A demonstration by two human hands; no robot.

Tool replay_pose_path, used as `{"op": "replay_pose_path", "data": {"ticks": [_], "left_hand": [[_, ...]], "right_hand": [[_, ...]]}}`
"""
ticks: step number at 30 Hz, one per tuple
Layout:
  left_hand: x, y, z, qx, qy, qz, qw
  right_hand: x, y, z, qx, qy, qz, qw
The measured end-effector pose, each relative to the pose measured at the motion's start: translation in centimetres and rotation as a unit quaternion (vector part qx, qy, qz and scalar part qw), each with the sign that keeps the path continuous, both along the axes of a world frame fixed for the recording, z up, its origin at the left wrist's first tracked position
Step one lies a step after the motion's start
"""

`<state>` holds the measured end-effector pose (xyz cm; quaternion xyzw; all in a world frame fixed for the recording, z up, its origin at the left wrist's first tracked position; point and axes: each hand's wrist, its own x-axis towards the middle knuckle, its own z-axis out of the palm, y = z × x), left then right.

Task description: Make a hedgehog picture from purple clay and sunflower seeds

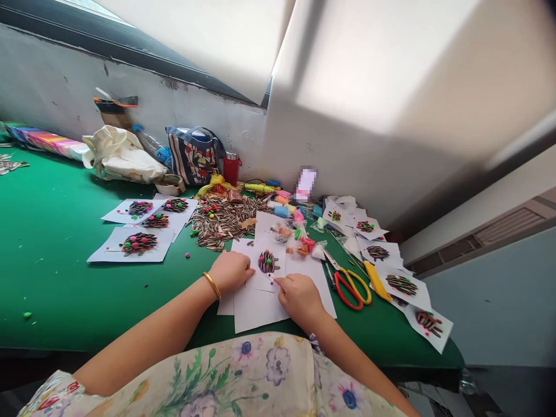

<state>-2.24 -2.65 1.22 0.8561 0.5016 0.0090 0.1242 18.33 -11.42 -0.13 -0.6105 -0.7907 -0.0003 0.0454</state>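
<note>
On a white sheet of paper (pixel 260 310) in front of me lies a small hedgehog-like figure (pixel 268 262) of striped sunflower seeds, dotted with red, green and purple clay balls. My left hand (pixel 230 271) rests on the sheet's left side, its fingers curled together; what they hold, if anything, is hidden. From the right, my right hand (pixel 300 295) reaches to the figure's lower end, fingers bent in and the index fingertip at a tiny dark and pink bit (pixel 271 278). Whether that bit is pinched or only touched, I cannot tell.
A heap of sunflower seeds (pixel 226 223) lies beyond my left hand. Bagged coloured clay (pixel 299 246) and red-and-yellow scissors (pixel 350 286) are on the right. Similar seed pictures (pixel 141 243) lie at both sides. Bags (pixel 193 153), a red flask (pixel 231 169) and a phone (pixel 306 184) stand by the wall.
</note>
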Motion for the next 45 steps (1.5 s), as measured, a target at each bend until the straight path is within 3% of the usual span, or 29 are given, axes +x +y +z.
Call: {"op": "replay_pose_path", "data": {"ticks": [7, 13, 22, 28, 32, 36, 41, 45], "left_hand": [[0.0, -0.1, 0.0, 0.008, 0.009, -0.005, 1.000], [0.0, 0.0, 0.0, -0.002, 0.011, -0.003, 1.000], [0.0, 0.0, 0.0, 0.000, 0.010, -0.006, 1.000], [0.0, 0.0, 0.1, 0.002, 0.006, -0.008, 1.000], [0.0, 0.0, -0.1, 0.002, 0.004, -0.010, 1.000], [0.0, 0.0, -0.2, 0.003, -0.002, -0.008, 1.000], [-0.1, 0.0, -0.1, 0.001, -0.007, -0.009, 1.000], [-0.2, 0.1, -0.2, 0.003, -0.007, -0.009, 1.000]], "right_hand": [[0.8, -0.1, 1.0, 0.017, 0.058, -0.008, 0.998], [3.1, 0.8, 2.1, 0.030, 0.060, -0.065, 0.996], [5.4, 2.0, 0.4, -0.012, 0.005, -0.120, 0.993], [5.5, 2.1, 0.5, 0.039, -0.007, -0.130, 0.991], [4.6, 2.2, 0.3, 0.004, 0.145, -0.086, 0.986], [3.2, 2.4, -1.0, -0.037, 0.329, -0.057, 0.942], [2.0, 3.3, -2.1, -0.046, 0.406, -0.106, 0.907], [1.4, 3.9, -2.0, -0.059, 0.432, -0.105, 0.894]]}}
